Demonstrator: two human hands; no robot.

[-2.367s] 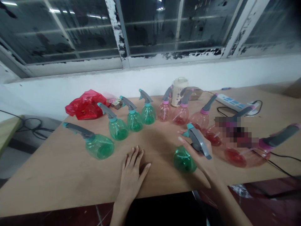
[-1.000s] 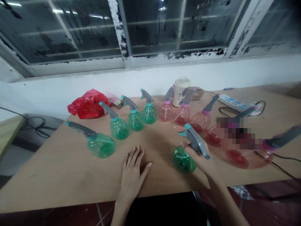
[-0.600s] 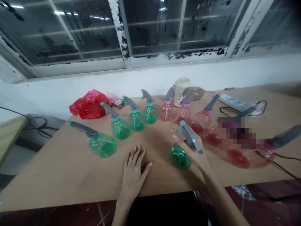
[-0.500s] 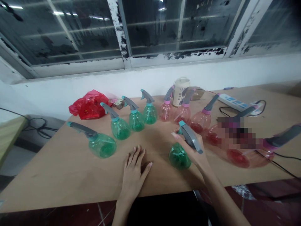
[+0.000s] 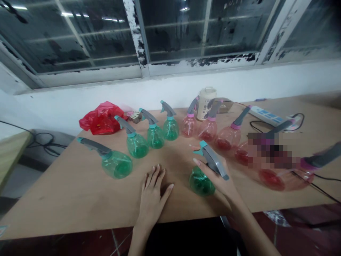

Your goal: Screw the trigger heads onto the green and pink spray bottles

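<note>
My right hand [image 5: 217, 177] grips the grey trigger head of a green spray bottle [image 5: 201, 181] that stands near the front edge of the wooden table [image 5: 66, 192]. Its fingers wrap round the neck, and one finger points forward beside the teal nozzle. My left hand [image 5: 153, 199] lies flat on the table with its fingers spread, holding nothing, a short way left of that bottle. Several green spray bottles [image 5: 117, 163] stand in an arc on the left, and several pink spray bottles [image 5: 207, 129] on the right.
A red plastic bag [image 5: 101, 117] lies at the back left. A beige cup [image 5: 205, 103] stands by the wall, and a white power strip [image 5: 266, 115] with black cables lies at the back right. A window fills the wall above.
My right hand has shifted the green spray bottle slightly left and nearer to my left hand. My left hand has stayed flat on the table.
</note>
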